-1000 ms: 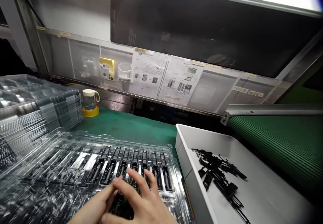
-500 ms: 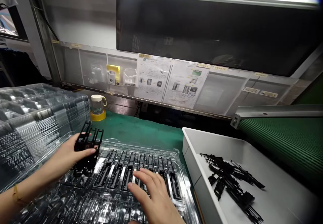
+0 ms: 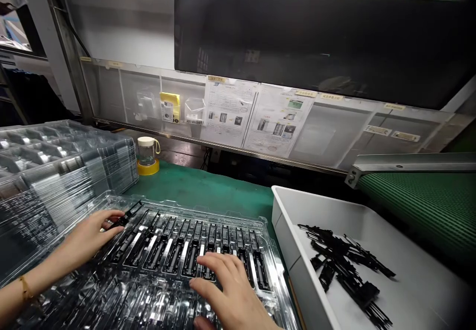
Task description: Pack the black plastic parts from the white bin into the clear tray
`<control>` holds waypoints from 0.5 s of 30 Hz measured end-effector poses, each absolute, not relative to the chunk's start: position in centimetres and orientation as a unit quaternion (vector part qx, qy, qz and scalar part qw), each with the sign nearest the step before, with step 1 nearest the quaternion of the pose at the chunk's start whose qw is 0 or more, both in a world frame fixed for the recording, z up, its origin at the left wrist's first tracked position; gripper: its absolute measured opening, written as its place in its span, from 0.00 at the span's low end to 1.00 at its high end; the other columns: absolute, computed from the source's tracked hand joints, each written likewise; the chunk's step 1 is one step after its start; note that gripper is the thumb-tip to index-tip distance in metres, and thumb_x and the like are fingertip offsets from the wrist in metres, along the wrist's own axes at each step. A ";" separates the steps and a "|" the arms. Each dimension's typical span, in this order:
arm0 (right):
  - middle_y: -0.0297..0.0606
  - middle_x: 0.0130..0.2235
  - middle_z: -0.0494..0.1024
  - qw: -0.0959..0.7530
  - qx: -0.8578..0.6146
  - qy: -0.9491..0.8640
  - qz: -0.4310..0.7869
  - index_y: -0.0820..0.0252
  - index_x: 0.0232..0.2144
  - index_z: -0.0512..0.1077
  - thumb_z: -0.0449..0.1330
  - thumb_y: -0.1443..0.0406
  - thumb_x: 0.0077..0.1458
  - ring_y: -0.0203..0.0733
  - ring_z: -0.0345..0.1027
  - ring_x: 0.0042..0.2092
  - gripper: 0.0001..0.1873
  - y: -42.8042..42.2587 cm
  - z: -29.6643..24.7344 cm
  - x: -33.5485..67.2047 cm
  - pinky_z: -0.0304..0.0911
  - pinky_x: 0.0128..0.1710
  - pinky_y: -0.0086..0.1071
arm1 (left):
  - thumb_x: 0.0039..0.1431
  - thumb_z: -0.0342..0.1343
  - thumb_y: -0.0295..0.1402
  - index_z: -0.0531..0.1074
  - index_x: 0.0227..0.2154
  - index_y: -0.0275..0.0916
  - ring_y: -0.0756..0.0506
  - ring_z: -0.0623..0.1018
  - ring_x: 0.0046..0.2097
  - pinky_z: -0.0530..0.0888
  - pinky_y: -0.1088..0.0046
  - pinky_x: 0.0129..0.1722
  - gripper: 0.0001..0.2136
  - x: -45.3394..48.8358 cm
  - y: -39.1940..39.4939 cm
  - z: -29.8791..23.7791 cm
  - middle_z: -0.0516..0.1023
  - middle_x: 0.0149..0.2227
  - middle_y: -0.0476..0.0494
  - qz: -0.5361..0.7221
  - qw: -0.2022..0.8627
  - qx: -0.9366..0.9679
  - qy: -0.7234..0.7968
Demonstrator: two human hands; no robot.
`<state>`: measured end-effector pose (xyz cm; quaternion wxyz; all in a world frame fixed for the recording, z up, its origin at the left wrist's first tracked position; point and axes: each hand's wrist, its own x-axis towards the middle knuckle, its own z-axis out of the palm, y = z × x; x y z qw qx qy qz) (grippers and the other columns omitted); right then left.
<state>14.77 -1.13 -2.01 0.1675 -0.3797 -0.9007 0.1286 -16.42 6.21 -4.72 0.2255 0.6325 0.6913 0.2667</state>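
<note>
Green bench (image 3: 208, 191): blk part (image 3: 128, 214) @ L fingers (image 3: 109, 217).

Work surface: a bench covered by a green mat (image 3: 208, 191). Directly on it: a clear blister tray (image 3: 178, 260) at front, a tall stack of clear trays (image 3: 55, 171) at left, a yellow tape roll (image 3: 148, 167) at rear, and a white bin (image 3: 297, 211) at right.

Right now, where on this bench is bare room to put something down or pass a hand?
Bare green mat lies between the clear tray, the small jar and the white bin. The bin's near left floor is also bare. It is crowded at the tray under the left hand and right hand, and by the tray stack.
</note>
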 end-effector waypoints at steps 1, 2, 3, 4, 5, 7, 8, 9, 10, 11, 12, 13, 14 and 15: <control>0.42 0.50 0.60 0.167 -0.378 -0.902 0.127 0.51 0.43 0.57 0.51 0.61 0.47 0.53 0.53 0.49 0.18 -1.2 -2.0 14.8 0.54 0.40 0.51 | 0.46 0.50 0.43 0.62 0.38 0.41 0.37 0.66 0.41 0.64 0.62 0.37 0.17 -16.7 6.0 -4.9 0.67 0.39 0.40 0.262 0.202 0.640 0.694; 0.42 0.50 0.60 0.167 -0.378 -0.902 0.127 0.51 0.43 0.57 0.51 0.61 0.47 0.53 0.53 0.48 0.17 -1.2 -2.0 14.8 0.55 0.40 0.51 | 0.47 0.48 0.43 0.62 0.38 0.40 0.37 0.67 0.40 0.64 0.62 0.36 0.16 -17.0 5.9 -5.1 0.67 0.38 0.41 0.255 0.181 0.650 0.692; 0.41 0.50 0.60 0.168 -0.381 -0.900 0.129 0.51 0.42 0.57 0.51 0.61 0.47 0.53 0.53 0.48 0.17 -1.2 -2.0 14.8 0.55 0.39 0.51 | 0.48 0.47 0.44 0.63 0.36 0.40 0.37 0.67 0.40 0.64 0.62 0.37 0.15 -17.3 5.7 -5.3 0.68 0.37 0.41 0.244 0.161 0.661 0.691; 0.41 0.49 0.60 0.169 -0.384 -0.898 0.132 0.51 0.42 0.57 0.51 0.62 0.47 0.53 0.53 0.48 0.17 -1.2 -1.9 14.7 0.55 0.39 0.51 | 0.48 0.47 0.43 0.65 0.33 0.40 0.37 0.67 0.39 0.64 0.61 0.37 0.14 -17.6 5.6 -5.5 0.68 0.36 0.41 0.230 0.143 0.673 0.688; 0.41 0.49 0.60 0.169 -0.385 -0.897 0.137 0.50 0.42 0.57 0.51 0.62 0.48 0.53 0.53 0.48 0.16 -1.2 -1.9 14.7 0.55 0.39 0.51 | 0.48 0.47 0.43 0.66 0.30 0.40 0.37 0.66 0.38 0.63 0.60 0.37 0.12 -17.8 5.6 -5.7 0.68 0.35 0.40 0.215 0.128 0.685 0.684; 0.40 0.49 0.60 0.167 -0.386 -0.895 0.151 0.50 0.42 0.57 0.50 0.62 0.48 0.52 0.53 0.48 0.15 -1.3 -1.7 14.7 0.55 0.39 0.51 | 0.47 0.48 0.43 0.68 0.26 0.40 0.36 0.66 0.39 0.63 0.57 0.37 0.12 -18.0 5.5 -6.0 0.67 0.36 0.39 0.190 0.101 0.706 0.675; 0.40 0.50 0.60 0.163 -0.386 -0.894 0.158 0.50 0.42 0.57 0.50 0.62 0.48 0.52 0.53 0.48 0.15 -1.3 -1.6 14.7 0.54 0.39 0.51 | 0.48 0.47 0.43 0.69 0.28 0.40 0.35 0.65 0.40 0.62 0.56 0.38 0.13 -17.9 5.5 -6.1 0.67 0.38 0.38 0.184 0.087 0.711 0.673; 0.40 0.50 0.60 0.160 -0.386 -0.894 0.164 0.50 0.42 0.57 0.50 0.62 0.48 0.52 0.52 0.48 0.15 -1.3 -1.4 14.7 0.54 0.39 0.51 | 0.49 0.46 0.43 0.68 0.31 0.39 0.34 0.64 0.42 0.61 0.54 0.39 0.15 -17.6 5.5 -6.1 0.66 0.40 0.37 0.180 0.076 0.716 0.670; 0.40 0.50 0.59 0.157 -0.387 -0.893 0.169 0.50 0.41 0.57 0.50 0.62 0.48 0.53 0.52 0.48 0.15 -1.3 -1.3 14.7 0.54 0.40 0.51 | 0.50 0.44 0.44 0.67 0.37 0.39 0.34 0.62 0.45 0.60 0.53 0.41 0.17 -17.2 5.5 -6.1 0.64 0.44 0.37 0.179 0.070 0.722 0.665; 0.40 0.50 0.59 0.154 -0.389 -0.892 0.173 0.50 0.41 0.57 0.51 0.62 0.48 0.53 0.52 0.48 0.15 -1.3 -1.2 14.7 0.53 0.40 0.51 | 0.51 0.43 0.45 0.64 0.42 0.40 0.35 0.59 0.49 0.58 0.53 0.43 0.19 -16.8 5.4 -6.2 0.61 0.48 0.38 0.177 0.067 0.730 0.656; 0.40 0.50 0.59 0.153 -0.392 -0.890 0.176 0.50 0.41 0.57 0.51 0.62 0.48 0.53 0.52 0.48 0.15 -1.3 -1.2 14.7 0.53 0.40 0.51 | 0.52 0.42 0.45 0.61 0.45 0.44 0.36 0.55 0.52 0.56 0.53 0.47 0.19 -16.3 5.2 -6.2 0.58 0.52 0.43 0.174 0.070 0.744 0.642; 0.40 0.50 0.59 0.152 -0.395 -0.888 0.179 0.50 0.41 0.57 0.51 0.62 0.47 0.52 0.52 0.48 0.16 -1.3 -1.2 14.7 0.53 0.40 0.51 | 0.52 0.41 0.45 0.58 0.47 0.50 0.39 0.52 0.55 0.52 0.55 0.50 0.18 -15.8 5.0 -6.3 0.54 0.54 0.50 0.168 0.077 0.760 0.623; 0.40 0.49 0.60 0.153 -0.399 -0.886 0.181 0.50 0.41 0.57 0.51 0.62 0.47 0.52 0.52 0.48 0.16 -1.3 -1.2 14.7 0.53 0.40 0.51 | 0.53 0.42 0.44 0.56 0.47 0.57 0.41 0.49 0.56 0.47 0.56 0.52 0.17 -15.3 4.8 -6.5 0.53 0.55 0.57 0.164 0.086 0.776 0.603; 0.39 0.49 0.60 0.154 -0.402 -0.884 0.181 0.50 0.41 0.58 0.51 0.62 0.47 0.52 0.52 0.47 0.16 -1.3 -1.3 14.8 0.53 0.39 0.50 | 0.53 0.42 0.44 0.55 0.46 0.61 0.43 0.48 0.56 0.42 0.58 0.53 0.16 -15.0 4.6 -6.8 0.52 0.54 0.61 0.164 0.093 0.787 0.587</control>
